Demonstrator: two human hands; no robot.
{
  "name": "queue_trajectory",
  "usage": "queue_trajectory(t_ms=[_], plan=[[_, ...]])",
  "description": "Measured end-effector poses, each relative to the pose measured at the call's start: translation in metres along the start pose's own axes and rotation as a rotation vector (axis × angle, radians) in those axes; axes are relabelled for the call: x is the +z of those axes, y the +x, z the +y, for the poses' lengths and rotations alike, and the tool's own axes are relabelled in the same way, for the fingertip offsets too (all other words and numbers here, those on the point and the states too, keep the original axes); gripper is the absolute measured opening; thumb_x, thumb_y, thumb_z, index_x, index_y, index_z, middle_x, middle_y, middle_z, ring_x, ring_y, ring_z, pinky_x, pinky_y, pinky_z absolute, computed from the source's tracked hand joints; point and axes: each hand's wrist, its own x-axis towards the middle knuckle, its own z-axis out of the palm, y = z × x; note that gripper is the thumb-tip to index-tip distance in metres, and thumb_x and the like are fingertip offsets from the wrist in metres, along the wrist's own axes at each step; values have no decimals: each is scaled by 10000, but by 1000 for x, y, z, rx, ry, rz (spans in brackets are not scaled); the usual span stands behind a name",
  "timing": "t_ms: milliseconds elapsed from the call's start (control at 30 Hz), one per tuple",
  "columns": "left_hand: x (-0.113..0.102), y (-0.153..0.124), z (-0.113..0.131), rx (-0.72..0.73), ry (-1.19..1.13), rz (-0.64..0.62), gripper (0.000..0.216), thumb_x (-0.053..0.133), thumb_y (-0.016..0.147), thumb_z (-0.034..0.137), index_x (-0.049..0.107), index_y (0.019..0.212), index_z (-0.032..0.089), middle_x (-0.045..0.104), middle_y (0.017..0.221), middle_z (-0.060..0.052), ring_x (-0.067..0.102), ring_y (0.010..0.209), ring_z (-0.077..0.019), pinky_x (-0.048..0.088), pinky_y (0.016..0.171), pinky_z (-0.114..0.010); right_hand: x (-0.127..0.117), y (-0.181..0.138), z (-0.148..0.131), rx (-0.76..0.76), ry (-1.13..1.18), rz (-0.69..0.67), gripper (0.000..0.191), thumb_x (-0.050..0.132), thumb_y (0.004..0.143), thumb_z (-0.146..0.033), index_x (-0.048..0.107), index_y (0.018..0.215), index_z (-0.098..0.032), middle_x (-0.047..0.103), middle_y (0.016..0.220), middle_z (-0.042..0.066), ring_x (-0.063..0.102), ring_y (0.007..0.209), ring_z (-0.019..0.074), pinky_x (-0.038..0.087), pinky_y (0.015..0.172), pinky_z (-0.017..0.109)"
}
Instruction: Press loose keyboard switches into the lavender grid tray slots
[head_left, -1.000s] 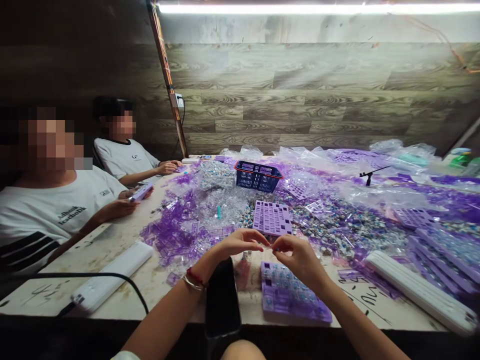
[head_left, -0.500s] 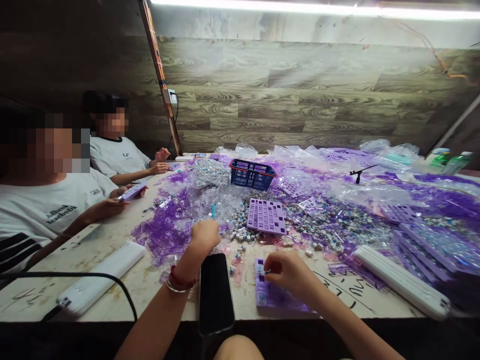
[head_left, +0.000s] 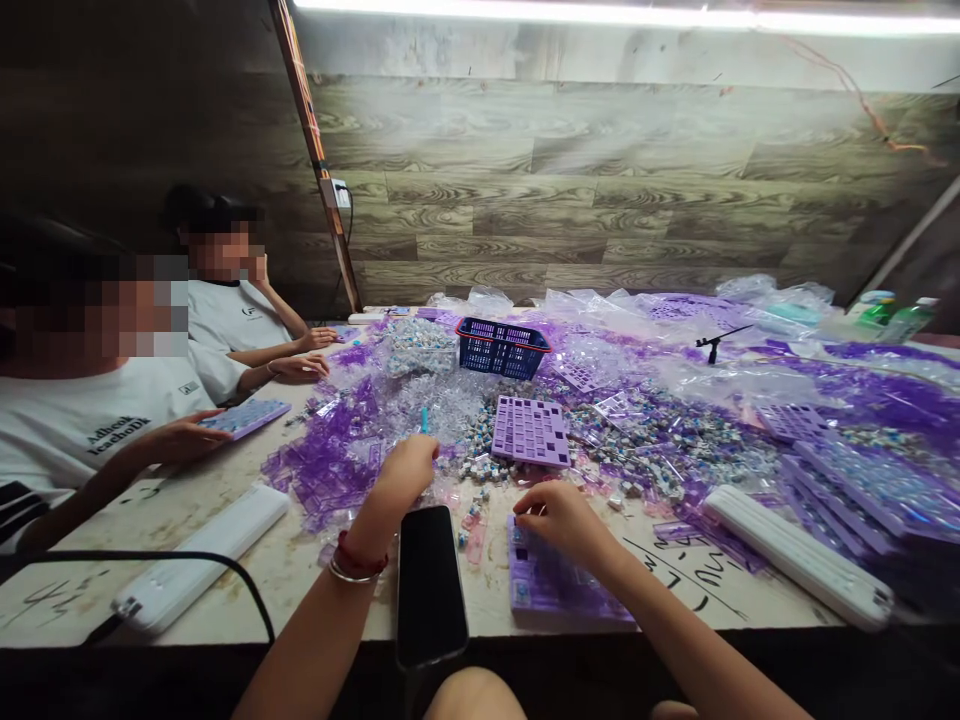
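My right hand [head_left: 561, 515] is pinched closed over the far left corner of a purple keyboard case [head_left: 529, 580]. What sits between its fingertips is too small to make out. A few bluish-white switches show in the case's left part, and my forearm covers its right side. My left hand [head_left: 405, 470] reaches to the near edge of the heaped small parts, with its fingers turned away and hidden. Beyond my hands, a lilac keyboard plate [head_left: 529, 430] with square holes leans on a pile of small key switches [head_left: 675, 450]. A black phone [head_left: 431, 590] lies between my forearms.
White power strips lie left [head_left: 202, 560] and right [head_left: 799, 555]. A dark blue basket [head_left: 502, 350] stands among clear and purple plastic pieces [head_left: 322, 460]. Stacked lilac keyboard plates [head_left: 862, 500] are at right. Two co-workers sit at left, one holding a keyboard plate [head_left: 251, 418].
My right hand has shifted slightly left and up over the case's far corner. My left hand has barely moved. The nearer co-worker has lowered a keyboard plate and reaches forward with one hand.
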Motion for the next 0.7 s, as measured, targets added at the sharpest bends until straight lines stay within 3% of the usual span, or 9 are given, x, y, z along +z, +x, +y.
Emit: queue_trajectory(t_ms=[267,400,467,567,700], plan=[[-6,3,9,38,-190,278,345,492,694,38,613,1002,137,619,930,-69,574,809,-171,426,746,-259,-2,4,1,-41,-53,-51,284,534,680,-64,774,807,-144,744,803,72,677,725,189,460,661,238],[-5,1,24,143,-454,346,317,502,680,53,632,953,145,615,824,-29,561,729,-140,445,722,-244,-3,3,0,-54,-64,-43,279,532,678,-47,771,789,-137,741,781,75,670,699,185,451,642,235],[3,0,34,195,-645,265,303,515,662,63,646,922,147,610,774,-7,555,678,-123,445,671,-230,-2,3,-1,-39,-91,-29,250,547,677,-55,768,760,-138,735,756,76,660,676,186,443,627,240],[22,0,49,254,-894,-11,271,561,624,82,660,872,125,603,708,1,556,638,-122,431,610,-226,-1,3,0,-41,-109,-7,234,551,670,-46,758,729,-137,728,753,77,649,679,184,434,632,242],[41,-1,59,284,-1174,-294,223,650,589,121,663,811,116,662,757,-38,614,740,-160,455,711,-269,2,2,1,-92,-121,7,258,523,662,-18,744,719,-137,722,762,72,643,712,179,426,657,237]])
